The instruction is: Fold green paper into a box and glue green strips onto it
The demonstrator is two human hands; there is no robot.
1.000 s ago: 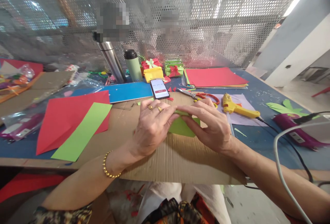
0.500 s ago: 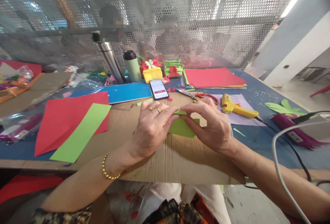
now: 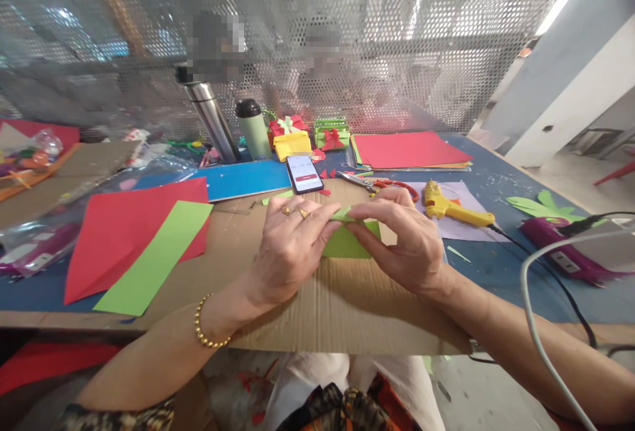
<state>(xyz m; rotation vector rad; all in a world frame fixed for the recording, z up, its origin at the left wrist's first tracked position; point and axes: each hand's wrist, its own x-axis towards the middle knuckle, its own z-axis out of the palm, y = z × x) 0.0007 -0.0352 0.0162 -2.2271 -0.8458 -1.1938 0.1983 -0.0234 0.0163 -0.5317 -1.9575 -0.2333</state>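
Note:
Over a brown cardboard sheet [image 3: 317, 312], both hands pinch a piece of green paper [image 3: 350, 244] that is folded along its upper edge. My left hand [image 3: 295, 239], with rings and a gold bead bracelet [image 3: 202, 325], grips the fold from the left. On the right side, my right hand [image 3: 404, 236] has thumb and fingertips closed on the same fold. The lower flap of the paper hangs toward me; part of the piece is hidden behind the fingers. Scissors [image 3: 397, 185] with orange handles lie just beyond my right hand.
A phone [image 3: 303, 174] lies beyond the hands. A yellow glue gun [image 3: 456, 209] rests on lilac paper at right, its cable near a purple power strip [image 3: 560, 252]. A green strip [image 3: 156, 256] overlaps red paper [image 3: 133, 226] at left. Bottles and small paper boxes [image 3: 292, 145] stand behind.
The paper's lower flap has shifted slightly, and more of the pale folded edge shows between the fingertips. Both hands keep nearly the same place and grip.

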